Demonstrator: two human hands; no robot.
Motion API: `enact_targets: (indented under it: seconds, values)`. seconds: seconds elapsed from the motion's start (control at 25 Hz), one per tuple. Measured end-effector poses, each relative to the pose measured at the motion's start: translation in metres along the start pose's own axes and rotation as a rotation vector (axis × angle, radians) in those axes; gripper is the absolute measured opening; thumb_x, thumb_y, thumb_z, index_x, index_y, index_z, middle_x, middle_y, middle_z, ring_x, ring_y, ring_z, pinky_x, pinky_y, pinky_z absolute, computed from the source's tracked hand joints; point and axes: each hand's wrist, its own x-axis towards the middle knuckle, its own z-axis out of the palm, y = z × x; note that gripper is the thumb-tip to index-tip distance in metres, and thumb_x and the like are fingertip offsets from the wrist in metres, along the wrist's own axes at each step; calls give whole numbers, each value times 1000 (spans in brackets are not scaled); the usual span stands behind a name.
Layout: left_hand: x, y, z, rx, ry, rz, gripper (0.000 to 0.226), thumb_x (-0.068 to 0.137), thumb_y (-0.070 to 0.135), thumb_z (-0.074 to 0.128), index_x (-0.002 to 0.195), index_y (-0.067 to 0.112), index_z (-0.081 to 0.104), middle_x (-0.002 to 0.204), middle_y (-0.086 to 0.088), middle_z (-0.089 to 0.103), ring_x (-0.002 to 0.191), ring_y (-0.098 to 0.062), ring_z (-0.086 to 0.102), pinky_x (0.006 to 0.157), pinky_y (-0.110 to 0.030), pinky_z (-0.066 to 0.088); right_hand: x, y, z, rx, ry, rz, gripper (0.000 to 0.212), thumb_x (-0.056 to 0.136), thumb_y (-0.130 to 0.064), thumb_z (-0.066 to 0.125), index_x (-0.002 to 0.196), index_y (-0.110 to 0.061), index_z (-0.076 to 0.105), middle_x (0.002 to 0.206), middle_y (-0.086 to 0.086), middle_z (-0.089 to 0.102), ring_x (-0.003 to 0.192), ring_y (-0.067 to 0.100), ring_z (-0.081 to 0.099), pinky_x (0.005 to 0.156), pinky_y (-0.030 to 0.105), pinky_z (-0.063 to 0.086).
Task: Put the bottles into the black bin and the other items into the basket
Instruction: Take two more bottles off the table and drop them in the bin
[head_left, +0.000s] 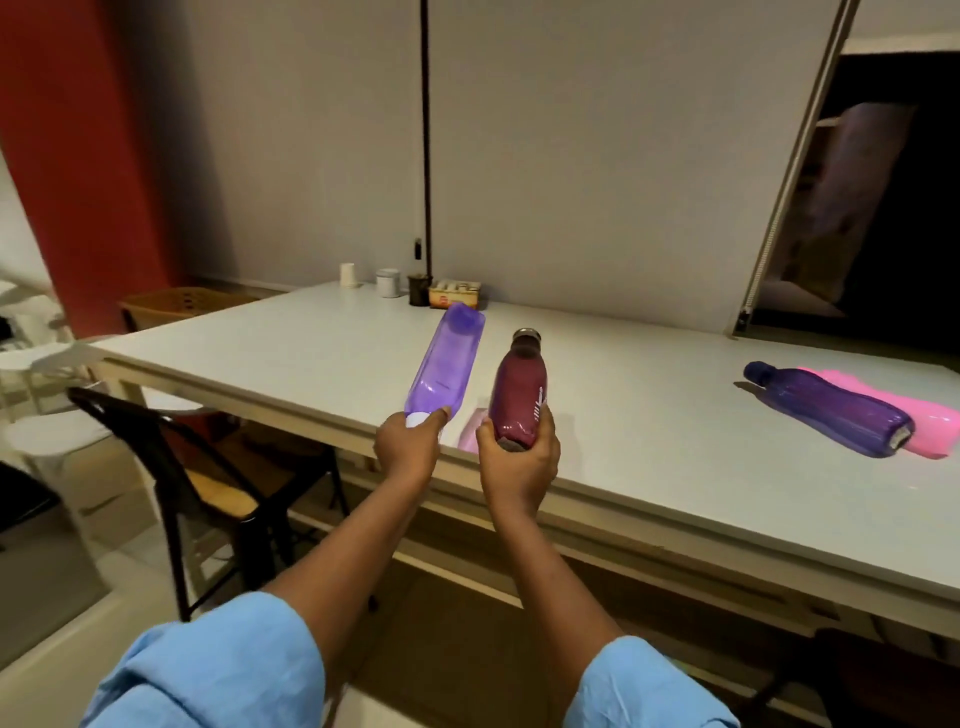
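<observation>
Gripping the lilac bottle by its cap, left hand points it base-away; right hand clasps maroon bottle neck-up.

The lilac bottle is seen as translucent plastic, smooth and faintly glossy, and is closed by an opaque white cap of plastic. The maroon bottle is finished in a smooth, glossy coat that looks like painted metal, and is topped by a metal cap with a dull silvery sheen. The dark purple bottle is made of translucent plastic on which bright highlights are caught; the pink bottle is seen as glossy plastic too. The counter is surfaced in smooth, matt white. The basket is woven, brown and rough-looking, like wicker. The chair is built of black-painted metal with a wooden seat. The sleeves are cut from soft, matt, light blue cloth.
</observation>
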Motion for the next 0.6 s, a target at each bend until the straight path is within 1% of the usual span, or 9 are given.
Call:
enact_targets:
  seconds: [0.04, 0.08, 0.16, 0.24, 0.28, 0.36, 0.44, 0.52, 0.6]
  values:
    - [1, -5, -21, -62, 12, -47, 43, 77, 34, 77, 102, 0, 65, 87, -12, 69, 72, -25, 67, 54, -24, 48, -18, -4, 10, 47, -7, 34, 78, 74, -37, 79, 141, -25, 41, 123, 3, 50, 102, 19, 57, 73, 19, 54]
    - [4, -10, -42, -142, 14, -99, 44, 78, 32, 78, 107, 2, 63, 90, -12, 69, 73, -25, 69, 54, -25, 50, -37, -7, 20, 97, -14, 73, 77, 74, -33, 80, 140, -27, 41, 125, 4, 50, 104, 22, 58, 76, 25, 57]
    - [11, -19, -90, -268, 9, -172, 46, 79, 28, 78, 115, 5, 59, 98, -12, 67, 80, -27, 70, 61, -31, 57, -76, -16, 42, 208, -12, 151, 76, 73, -27, 81, 138, -29, 40, 128, 7, 49, 105, 26, 60, 76, 27, 58]
    - [18, -27, -135, -333, -6, -188, 43, 80, 26, 77, 115, 7, 61, 96, -9, 68, 79, -24, 67, 68, -35, 58, -110, -22, 63, 322, 10, 204, 74, 73, -20, 81, 135, -29, 43, 127, 9, 52, 103, 27, 62, 72, 25, 58]
    - [22, -32, -164, -346, -3, -180, 42, 81, 26, 76, 116, 9, 61, 97, -8, 68, 79, -22, 67, 68, -34, 58, -132, -28, 76, 375, 9, 238, 73, 73, -17, 81, 133, -29, 44, 124, 9, 54, 101, 27, 64, 72, 29, 60]
    - [33, -44, -225, -351, -3, -170, 46, 81, 26, 76, 123, 15, 59, 106, -8, 67, 87, -22, 68, 68, -33, 58, -181, -39, 108, 452, -5, 318, 69, 73, -14, 81, 131, -29, 46, 121, 8, 58, 97, 25, 66, 76, 41, 61]
    - [48, -58, -287, -362, -7, -183, 49, 81, 24, 76, 126, 14, 59, 113, -12, 67, 91, -23, 66, 69, -34, 57, -231, -51, 142, 491, -25, 348, 68, 73, -10, 80, 131, -25, 48, 122, 10, 59, 101, 28, 65, 79, 49, 59]
    - [59, -66, -345, -373, -7, -183, 47, 81, 20, 76, 124, 11, 62, 108, -14, 70, 84, -25, 65, 69, -35, 55, -276, -62, 174, 514, -61, 340, 69, 73, -8, 80, 132, -24, 48, 125, 11, 58, 103, 28, 64, 80, 48, 59]
    - [69, -71, -393, -409, 14, -207, 47, 80, 16, 77, 124, 8, 62, 100, -13, 71, 76, -24, 64, 67, -35, 55, -313, -72, 205, 518, -121, 331, 68, 73, -8, 79, 132, -25, 49, 124, 8, 58, 101, 23, 64, 78, 43, 61]
